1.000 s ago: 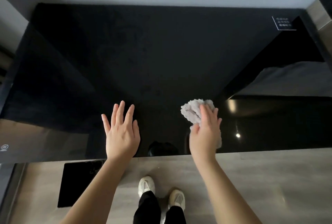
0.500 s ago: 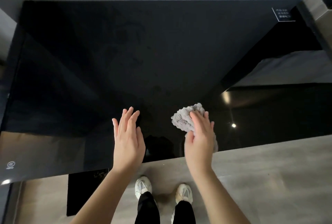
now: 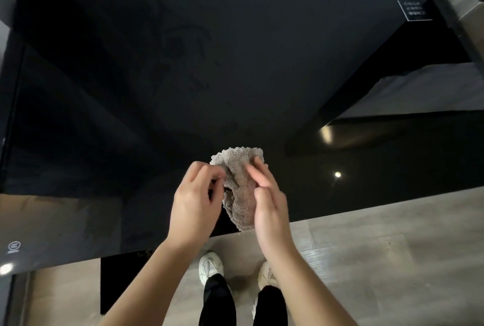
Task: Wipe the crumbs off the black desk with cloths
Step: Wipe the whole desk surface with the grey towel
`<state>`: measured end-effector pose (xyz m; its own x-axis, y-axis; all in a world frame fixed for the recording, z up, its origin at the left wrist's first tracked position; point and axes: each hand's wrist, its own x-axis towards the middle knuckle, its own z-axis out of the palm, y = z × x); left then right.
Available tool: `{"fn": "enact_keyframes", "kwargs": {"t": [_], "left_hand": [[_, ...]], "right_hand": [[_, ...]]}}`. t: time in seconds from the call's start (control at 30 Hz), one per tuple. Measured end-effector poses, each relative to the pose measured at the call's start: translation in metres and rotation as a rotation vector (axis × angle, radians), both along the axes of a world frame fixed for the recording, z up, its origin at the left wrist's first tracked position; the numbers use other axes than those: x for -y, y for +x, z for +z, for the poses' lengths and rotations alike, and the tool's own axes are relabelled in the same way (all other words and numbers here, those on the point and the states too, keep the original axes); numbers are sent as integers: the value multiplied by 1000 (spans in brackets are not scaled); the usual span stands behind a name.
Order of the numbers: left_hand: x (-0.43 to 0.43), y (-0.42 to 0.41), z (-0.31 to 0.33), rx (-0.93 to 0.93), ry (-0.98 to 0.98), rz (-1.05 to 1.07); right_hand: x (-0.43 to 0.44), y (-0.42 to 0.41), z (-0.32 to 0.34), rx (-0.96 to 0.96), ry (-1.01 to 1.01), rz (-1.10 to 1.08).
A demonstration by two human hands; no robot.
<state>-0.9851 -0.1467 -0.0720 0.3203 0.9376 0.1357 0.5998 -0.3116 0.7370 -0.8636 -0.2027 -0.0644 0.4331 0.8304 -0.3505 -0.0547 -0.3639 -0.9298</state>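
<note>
A crumpled grey fluffy cloth (image 3: pixel 239 189) hangs between both hands over the near edge of the glossy black desk (image 3: pixel 131 90). My left hand (image 3: pixel 196 200) has its fingers curled and pinches the cloth's left side. My right hand (image 3: pixel 269 200) holds the cloth's right side with its fingers laid along the fabric and its thumb against it. Faint wipe smears show on the desk's middle. No crumbs are plain to see.
A white wall runs behind the desk. A small white-printed label (image 3: pixel 415 10) sits at the far right corner. Wooden floor (image 3: pixel 379 247) lies below the desk's near edge, with my white shoes (image 3: pixel 210 266) on it. Reflections and a light spot show on the right.
My left hand left the desk surface and moved right to the cloth, curling onto it. The cloth rose off the desk and now hangs between both hands.
</note>
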Motion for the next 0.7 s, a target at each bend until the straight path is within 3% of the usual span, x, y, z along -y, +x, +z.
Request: {"fn": "enact_keyframes", "kwargs": {"t": [0.17, 0.27, 0.43, 0.53, 0.7], "left_hand": [[18, 31, 4, -126, -141, 40], [21, 44, 7, -249, -35, 44], [5, 37, -5, -473, 125, 124], [12, 39, -21, -504, 164, 107], [-22, 46, -33, -521, 250, -9]], "right_hand": [[5, 34, 1, -129, 20, -20], [6, 47, -5, -63, 34, 14], [-5, 77, -17, 443, 139, 79], [-16, 85, -32, 635, 153, 112], [-46, 98, -49, 998, 31, 347]]}}
